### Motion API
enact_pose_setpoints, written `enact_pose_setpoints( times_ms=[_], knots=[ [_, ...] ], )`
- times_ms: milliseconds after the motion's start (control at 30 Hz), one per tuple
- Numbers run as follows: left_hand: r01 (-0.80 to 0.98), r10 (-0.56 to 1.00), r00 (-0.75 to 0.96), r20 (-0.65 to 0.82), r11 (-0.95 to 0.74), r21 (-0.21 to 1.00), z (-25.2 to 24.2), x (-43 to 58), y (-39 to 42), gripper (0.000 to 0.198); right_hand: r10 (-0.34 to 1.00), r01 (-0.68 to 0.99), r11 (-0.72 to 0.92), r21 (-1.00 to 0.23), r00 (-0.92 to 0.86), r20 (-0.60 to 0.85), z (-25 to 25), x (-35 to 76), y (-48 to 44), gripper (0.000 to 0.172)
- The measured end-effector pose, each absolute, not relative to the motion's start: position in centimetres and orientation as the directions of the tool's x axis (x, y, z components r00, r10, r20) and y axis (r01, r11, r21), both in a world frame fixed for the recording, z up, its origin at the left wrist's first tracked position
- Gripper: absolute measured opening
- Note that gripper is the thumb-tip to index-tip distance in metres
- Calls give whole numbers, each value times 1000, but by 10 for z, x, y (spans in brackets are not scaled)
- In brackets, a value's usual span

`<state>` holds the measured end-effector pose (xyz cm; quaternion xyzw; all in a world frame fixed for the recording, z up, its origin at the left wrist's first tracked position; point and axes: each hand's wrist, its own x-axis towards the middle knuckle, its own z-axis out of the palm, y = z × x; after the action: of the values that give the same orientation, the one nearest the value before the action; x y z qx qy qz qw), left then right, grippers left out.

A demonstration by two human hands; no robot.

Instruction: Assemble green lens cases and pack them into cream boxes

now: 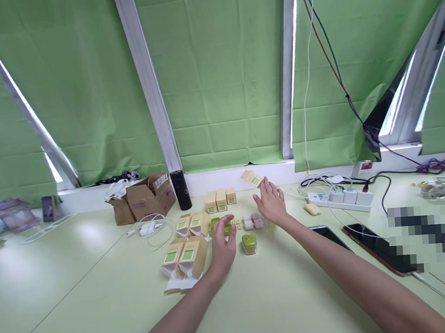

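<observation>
My left hand point(222, 243) reaches over the pale table point(102, 294), its fingers curled round a small green object point(221, 226). My right hand point(270, 201) is raised further back, pinching a small tan box with a green label point(251, 178) at its fingertips. Three closed tan boxes point(221, 200) stand in a row behind. Several open tan boxes point(187, 244) lie to the left of my left hand. A small clear case with a green part point(249, 244) sits just right of my left hand, and little beige pieces point(253, 221) lie under my right hand.
A black cylinder point(180, 189) and brown cardboard boxes point(146, 197) stand at the back left, with a white charger and cable point(149, 228) nearby. A white power strip point(341, 200) with plugs and cables sits at the right. Two phones point(378, 247) lie by my right forearm.
</observation>
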<state>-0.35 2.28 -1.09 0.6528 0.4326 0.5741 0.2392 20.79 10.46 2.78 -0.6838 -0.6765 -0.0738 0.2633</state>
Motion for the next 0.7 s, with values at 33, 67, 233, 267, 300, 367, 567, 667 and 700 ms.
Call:
enact_pose_setpoints(
  times_ms=[33,67,233,267,300,367,567,667,700],
  knots=[
    [269,848,-29,529,-503,821,-9,-3,24,35,867,959,101,-265,46,496,29,202,93,71],
    [241,860,-23,509,-490,838,-7,-2,25,38,844,953,143,-268,24,536,29,196,80,70],
    [49,922,43,386,-387,921,8,4,28,59,693,904,350,-247,-73,717,16,169,20,71],
    [12,927,60,370,-372,928,12,5,28,62,674,893,378,-243,-86,734,13,166,10,72],
    [-25,930,76,360,-359,933,16,7,28,63,662,884,401,-239,-99,743,11,163,1,72],
    [-89,929,100,357,-349,933,25,10,27,62,649,877,428,-219,-130,750,8,162,-12,72],
    [-256,960,94,264,-233,938,36,15,31,69,558,810,565,-155,-237,795,9,173,-23,59],
    [-306,969,89,230,-193,932,34,14,35,72,478,741,648,-175,-218,851,8,181,-18,50],
    [-316,967,98,236,-195,929,33,13,35,72,457,716,672,-191,-198,867,8,183,-16,46]
  ],
)
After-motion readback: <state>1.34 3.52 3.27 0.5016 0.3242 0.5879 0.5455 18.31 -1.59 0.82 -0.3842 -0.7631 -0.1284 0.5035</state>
